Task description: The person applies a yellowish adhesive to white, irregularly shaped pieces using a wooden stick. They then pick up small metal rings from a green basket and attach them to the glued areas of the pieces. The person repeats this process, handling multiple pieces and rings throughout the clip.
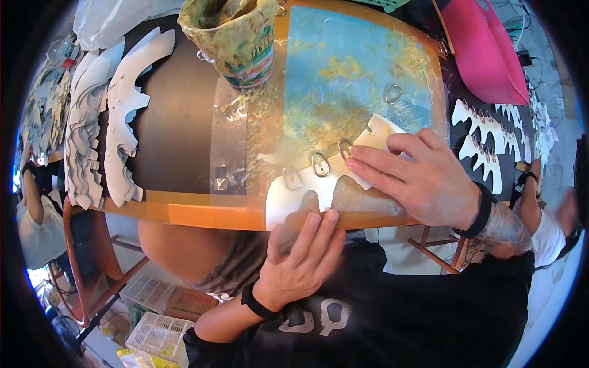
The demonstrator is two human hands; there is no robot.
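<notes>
Two hands are engaged on one workpiece: a white, scalloped cut-out sheet (319,193) lying flat at the near edge of the glue-stained table (184,214), partly over the blue and yellow smeared patch of the work surface. Right hand (417,181) lies palm-down on the upper right part of the sheet, fingers extended and pressing, fingertips just beside a metal D-ring (345,147); it grips nothing, it only bears down. Left hand (304,254) comes up from below the table edge with fingers curled over the sheet's lower margin, pinning it against the edge rather than closing around it. Further rings (320,164) sit along the sheet's upper tabs, and one loose ring (392,94) lies apart on the blue area. A glue-crusted tin (236,40) stands at the far side, well clear of both hands. Stacks of similar white cut-outs (104,122) lie at the left; finished pieces with rings (485,141) lie at the right on a dark mat. Assessment: good practice at this step appears to call for even, flat pressure from the right fingers beside the ring, so the tab seats without creeping, while the left hand keeps the sheet from sliding off the edge. Risk noted: wet adhesive on the surface could soil the white face.
</notes>
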